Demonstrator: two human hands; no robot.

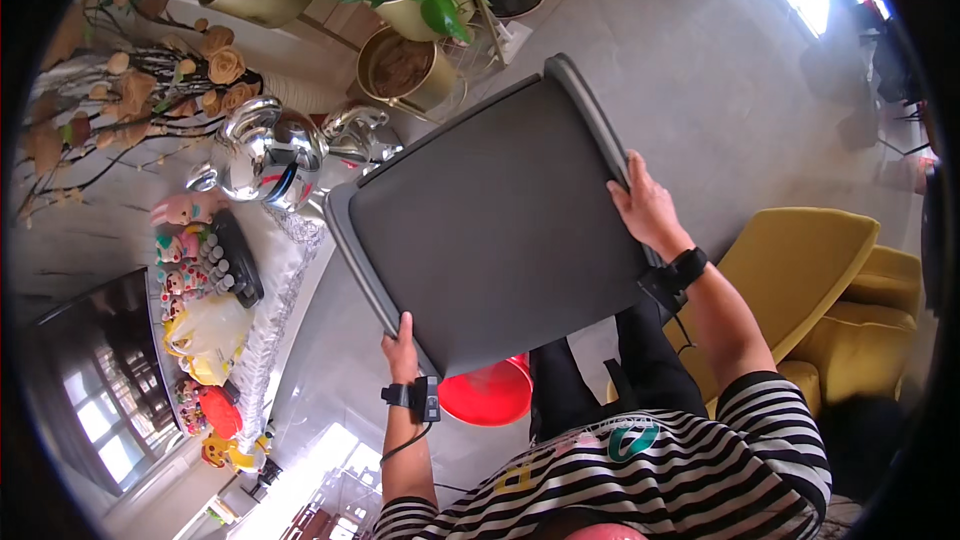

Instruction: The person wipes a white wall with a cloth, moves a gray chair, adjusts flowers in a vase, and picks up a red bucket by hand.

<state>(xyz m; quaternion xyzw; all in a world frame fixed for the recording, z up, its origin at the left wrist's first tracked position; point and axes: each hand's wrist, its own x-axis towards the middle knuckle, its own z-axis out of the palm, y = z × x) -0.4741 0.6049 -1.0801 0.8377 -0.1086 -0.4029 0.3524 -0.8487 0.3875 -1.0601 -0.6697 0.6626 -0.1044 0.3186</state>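
Both my hands hold up a large dark grey panel [500, 220] with raised, rounded rims along two opposite sides. It hangs tilted in front of me, above the floor; I cannot tell its kind. My left hand [400, 352] is closed on the lower end of its left rim, thumb on top. On the right rim my right hand [648, 202] grips about midway along, fingers partly hidden behind the edge. Just below the panel's near edge, a red basin [487, 392] sits beside my legs, partly covered by the panel.
Gold plant pots [405, 68] on a stand and a shiny silver figure [272, 150] stand beyond the panel's far left. Small toys [180, 260] line a white cabinet top, beside a television [100, 380]. At right is a mustard-yellow sofa [800, 280]. Grey floor [700, 70] extends ahead.
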